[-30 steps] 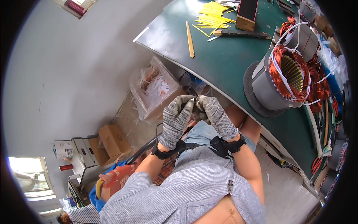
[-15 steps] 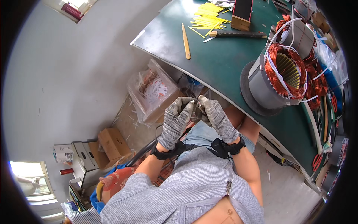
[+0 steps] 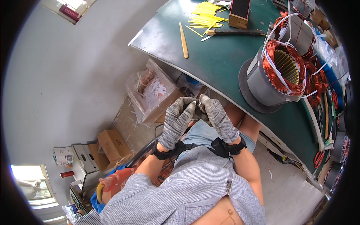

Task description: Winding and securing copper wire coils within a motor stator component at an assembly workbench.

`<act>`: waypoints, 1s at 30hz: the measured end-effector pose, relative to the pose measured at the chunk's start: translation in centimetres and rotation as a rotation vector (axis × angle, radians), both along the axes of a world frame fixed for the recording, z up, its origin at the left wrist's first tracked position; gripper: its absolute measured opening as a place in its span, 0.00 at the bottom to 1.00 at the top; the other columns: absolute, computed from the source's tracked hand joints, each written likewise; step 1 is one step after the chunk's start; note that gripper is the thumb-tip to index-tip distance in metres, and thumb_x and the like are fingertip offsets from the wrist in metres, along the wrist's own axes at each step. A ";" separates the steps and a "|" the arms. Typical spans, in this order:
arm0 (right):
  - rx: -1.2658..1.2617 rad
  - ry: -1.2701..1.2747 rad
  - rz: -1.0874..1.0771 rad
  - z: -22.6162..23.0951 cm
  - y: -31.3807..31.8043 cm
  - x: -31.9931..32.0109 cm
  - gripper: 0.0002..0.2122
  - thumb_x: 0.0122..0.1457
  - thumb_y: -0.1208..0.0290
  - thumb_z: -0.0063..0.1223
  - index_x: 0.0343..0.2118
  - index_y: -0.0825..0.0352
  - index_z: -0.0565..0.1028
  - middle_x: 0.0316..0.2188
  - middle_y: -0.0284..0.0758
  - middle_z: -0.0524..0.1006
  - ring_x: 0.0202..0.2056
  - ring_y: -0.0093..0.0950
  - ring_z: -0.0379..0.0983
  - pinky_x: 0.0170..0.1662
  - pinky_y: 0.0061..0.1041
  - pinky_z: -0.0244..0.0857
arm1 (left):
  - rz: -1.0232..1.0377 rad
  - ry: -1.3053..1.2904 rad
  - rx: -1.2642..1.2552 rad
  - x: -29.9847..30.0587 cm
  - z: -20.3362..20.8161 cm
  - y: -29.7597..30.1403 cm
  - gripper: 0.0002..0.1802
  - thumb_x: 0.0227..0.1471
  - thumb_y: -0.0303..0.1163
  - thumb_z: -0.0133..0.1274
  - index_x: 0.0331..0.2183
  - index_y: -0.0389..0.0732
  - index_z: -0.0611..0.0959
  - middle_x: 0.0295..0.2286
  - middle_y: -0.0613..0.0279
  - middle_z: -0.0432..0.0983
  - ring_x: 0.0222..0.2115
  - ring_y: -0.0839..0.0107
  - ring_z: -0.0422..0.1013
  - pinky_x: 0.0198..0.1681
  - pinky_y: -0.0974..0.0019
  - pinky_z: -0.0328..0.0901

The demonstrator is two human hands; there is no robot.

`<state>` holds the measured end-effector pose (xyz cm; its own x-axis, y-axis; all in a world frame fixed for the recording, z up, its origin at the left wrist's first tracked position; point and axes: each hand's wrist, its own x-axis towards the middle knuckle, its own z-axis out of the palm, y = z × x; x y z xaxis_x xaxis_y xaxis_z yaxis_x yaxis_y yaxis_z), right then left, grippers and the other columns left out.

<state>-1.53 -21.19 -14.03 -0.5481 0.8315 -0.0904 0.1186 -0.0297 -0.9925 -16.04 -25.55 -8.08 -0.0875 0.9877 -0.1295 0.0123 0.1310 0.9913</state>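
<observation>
Above the lap (image 3: 200,134), the fingers of the gloved left hand (image 3: 177,119) pinch a small pale piece (image 3: 194,102), while those of the gloved right hand (image 3: 216,115) curl close beside it, their grip indeterminable. A loose gloved pinch could let the piece slip toward the floor (image 3: 281,187), short of the bench (image 3: 217,56) bearing the copper-wound stator (image 3: 258,87); the curled fingers mask most of the piece, leaving its shape unclear.
</observation>
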 end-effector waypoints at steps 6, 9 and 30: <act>-0.451 0.121 -0.168 3.6 1.0 0.9 0.25 0.59 0.50 0.36 0.17 0.65 0.73 0.08 0.29 0.63 0.12 0.17 0.58 0.18 0.19 0.52 | -0.105 -0.213 -0.117 -0.4 1.3 0.1 0.11 0.50 0.34 0.48 0.34 0.36 0.75 0.20 0.72 0.66 0.20 0.86 0.59 0.25 0.80 0.60; -0.388 0.144 -0.133 2.8 1.2 0.9 0.24 0.58 0.50 0.39 0.16 0.66 0.73 0.07 0.28 0.62 0.10 0.18 0.56 0.16 0.18 0.49 | -0.128 -0.380 -0.159 -1.4 0.5 0.5 0.11 0.49 0.36 0.49 0.31 0.37 0.74 0.15 0.75 0.59 0.14 0.87 0.50 0.17 0.81 0.50; 0.620 -0.508 -0.154 -1.0 -1.8 5.7 0.18 0.58 0.56 0.36 0.29 0.66 0.74 0.27 0.43 0.75 0.30 0.38 0.72 0.34 0.32 0.66 | 0.129 0.240 0.408 -7.2 -1.4 3.1 0.17 0.55 0.38 0.40 0.42 0.38 0.72 0.36 0.62 0.69 0.35 0.73 0.67 0.42 0.69 0.61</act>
